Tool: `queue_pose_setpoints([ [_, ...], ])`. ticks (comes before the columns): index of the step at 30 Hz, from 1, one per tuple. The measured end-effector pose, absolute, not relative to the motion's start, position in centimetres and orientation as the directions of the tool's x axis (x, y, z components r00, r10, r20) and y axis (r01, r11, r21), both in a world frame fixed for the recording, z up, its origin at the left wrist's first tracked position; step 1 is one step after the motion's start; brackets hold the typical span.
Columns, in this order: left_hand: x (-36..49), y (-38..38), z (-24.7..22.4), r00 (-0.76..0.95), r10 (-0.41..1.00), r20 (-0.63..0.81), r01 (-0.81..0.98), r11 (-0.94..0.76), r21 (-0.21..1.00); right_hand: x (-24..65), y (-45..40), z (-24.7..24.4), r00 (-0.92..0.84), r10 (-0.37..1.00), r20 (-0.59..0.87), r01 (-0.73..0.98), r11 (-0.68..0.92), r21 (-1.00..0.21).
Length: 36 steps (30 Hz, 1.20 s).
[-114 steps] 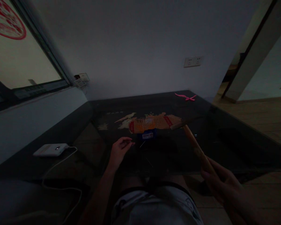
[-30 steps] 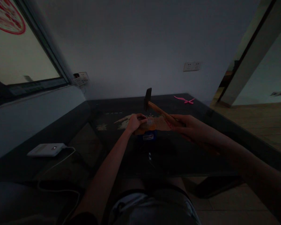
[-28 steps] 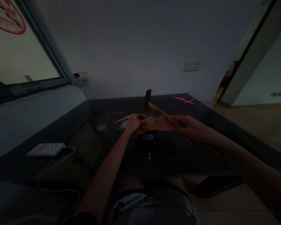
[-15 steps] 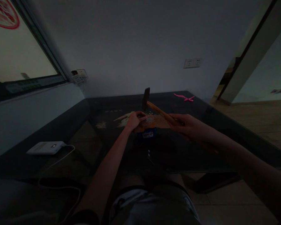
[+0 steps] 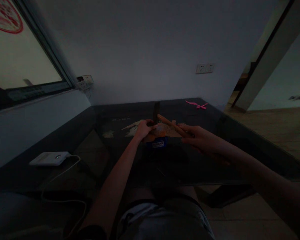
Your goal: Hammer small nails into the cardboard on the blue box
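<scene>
My right hand [image 5: 200,138] is closed round the wooden handle of a hammer [image 5: 171,124]. Its dark metal head is low, just past the fingertips of my left hand [image 5: 145,129]. Those left fingers are pinched together at a tan, perforated-looking piece [image 5: 167,130]; whatever small thing they grip is too dark to make out. Under that piece sits a blue box or tin [image 5: 158,143] with a white label. Pale, torn-looking material [image 5: 131,128] lies on the table to the left, partly behind my left hand.
The dark table [image 5: 110,173] meets a wall at the back. A white power bank or phone [image 5: 50,158] with a cable lies at the left. A pink ribbon-like strip [image 5: 197,105] lies at the far right corner. Sockets [image 5: 205,68] are on the wall.
The hammer head has come down toward my left fingertips, and my right hand has lowered slightly with it. My left hand stays in place.
</scene>
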<state>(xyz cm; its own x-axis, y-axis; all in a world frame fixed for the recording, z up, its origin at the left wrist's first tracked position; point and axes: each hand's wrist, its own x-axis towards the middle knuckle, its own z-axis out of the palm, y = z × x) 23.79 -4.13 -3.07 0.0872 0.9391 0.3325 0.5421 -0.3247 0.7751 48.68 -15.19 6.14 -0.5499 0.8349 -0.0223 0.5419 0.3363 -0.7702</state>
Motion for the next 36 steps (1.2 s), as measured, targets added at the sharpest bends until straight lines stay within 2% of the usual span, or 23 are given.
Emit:
queue_pose_setpoints([
  [9, 23.9, -4.1, -3.2, 0.109, 0.933, 0.343, 0.519, -0.348, 0.781, 49.0, -15.6, 6.7, -0.527, 0.849, 0.024, 0.505, 0.336, -0.795],
  [15, 23.8, -4.1, -3.0, 0.1, 0.933, 0.345, 0.569, -0.338, 0.75, 48.8, -14.9, 5.5, -0.55, 0.835, 0.013, 0.516, 0.351, -0.781],
  [19, 23.9, -3.9, -3.3, 0.11, 0.938, 0.329, 0.521, -0.336, 0.785, 48.9, -15.1, 6.2, -0.551, 0.833, 0.048, 0.493, 0.371, -0.787],
  [22, 23.9, -3.7, -3.5, 0.108, 0.939, 0.327, 0.496, -0.336, 0.801, 48.9, -15.3, 6.3, -0.55, 0.835, 0.033, 0.49, 0.355, -0.796],
  [28, 23.8, -3.9, -3.3, 0.098, 0.935, 0.342, 0.564, -0.335, 0.755, 48.6, -15.0, 5.3, -0.535, 0.844, -0.03, 0.549, 0.32, -0.772],
  [36, 23.8, -3.6, -3.6, 0.113, 0.935, 0.337, 0.543, -0.342, 0.767, 48.9, -15.4, 6.0, -0.539, 0.842, 0.011, 0.504, 0.333, -0.797],
])
